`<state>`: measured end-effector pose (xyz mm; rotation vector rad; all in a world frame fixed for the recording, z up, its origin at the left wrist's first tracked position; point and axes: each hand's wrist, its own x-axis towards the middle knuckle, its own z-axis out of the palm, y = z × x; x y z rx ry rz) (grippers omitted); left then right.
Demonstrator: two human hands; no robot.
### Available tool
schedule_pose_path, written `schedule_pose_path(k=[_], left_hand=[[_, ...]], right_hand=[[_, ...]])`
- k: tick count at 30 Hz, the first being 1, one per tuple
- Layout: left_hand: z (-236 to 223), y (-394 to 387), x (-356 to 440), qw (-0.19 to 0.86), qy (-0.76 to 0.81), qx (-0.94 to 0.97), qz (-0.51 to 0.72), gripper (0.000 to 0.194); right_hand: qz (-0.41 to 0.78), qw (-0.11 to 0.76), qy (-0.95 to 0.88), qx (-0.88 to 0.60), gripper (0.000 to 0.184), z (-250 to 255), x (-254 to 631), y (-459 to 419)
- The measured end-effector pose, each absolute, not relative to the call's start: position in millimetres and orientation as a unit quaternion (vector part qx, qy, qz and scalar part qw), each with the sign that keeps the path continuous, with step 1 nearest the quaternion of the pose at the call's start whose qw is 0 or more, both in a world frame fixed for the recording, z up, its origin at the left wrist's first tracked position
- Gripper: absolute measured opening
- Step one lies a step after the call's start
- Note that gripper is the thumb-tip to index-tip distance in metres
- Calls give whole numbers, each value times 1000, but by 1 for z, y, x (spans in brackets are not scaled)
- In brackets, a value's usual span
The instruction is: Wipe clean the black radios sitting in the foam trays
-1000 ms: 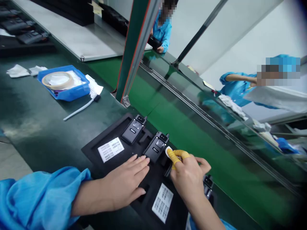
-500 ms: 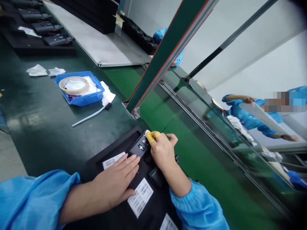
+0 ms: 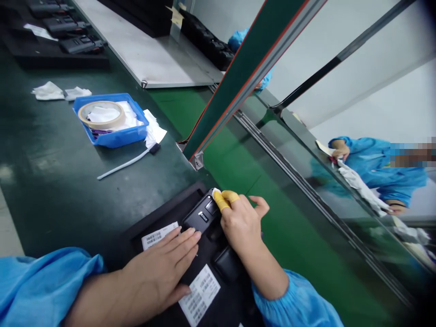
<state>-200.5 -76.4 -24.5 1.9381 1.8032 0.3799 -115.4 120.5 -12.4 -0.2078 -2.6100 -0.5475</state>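
A black handheld device [image 3: 201,217] with white lettering lies in a black foam tray [image 3: 163,211]. My left hand [image 3: 163,261] rests flat across the device's lower end, fingers stretched out. At its upper end, two yellow-covered fingers of my right hand [image 3: 238,218] press a small white wipe [image 3: 215,192] against the device's edge. Most of the wipe is hidden under the fingertips. White barcode labels [image 3: 200,295] lie on the foam near my left thumb, and another label [image 3: 158,234] sits beside the device. A dark part [image 3: 226,263] lies in the tray under my right wrist.
A blue bin [image 3: 119,141] holds a tape roll [image 3: 102,113] and white wipes. Near it lie a white brush-like stick [image 3: 124,164] and crumpled cloths [image 3: 49,91]. A green post [image 3: 238,77] rises beside the green conveyor [image 3: 289,218]. Across it, a person in blue [image 3: 371,159] handles white material.
My view has shifted slightly, while both hands stay on the device, the right still pressing the wipe at its upper end. The person opposite has lowered the white material onto the bench.
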Motion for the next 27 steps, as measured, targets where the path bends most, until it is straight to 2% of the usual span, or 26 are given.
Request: schedule_pose_path(k=[15, 22, 27], left_hand=[[-28, -84, -199, 167, 663, 704, 193, 57], [-25, -79, -200, 183, 665, 710, 146, 59], [-25, -80, -199, 157, 662, 717, 150, 59]], right_hand=[[-179, 225, -952, -107, 31, -13, -121, 120], [-178, 216, -948, -148, 27, -15, -103, 115], [-190, 216, -944, -160, 28, -13, -86, 114]])
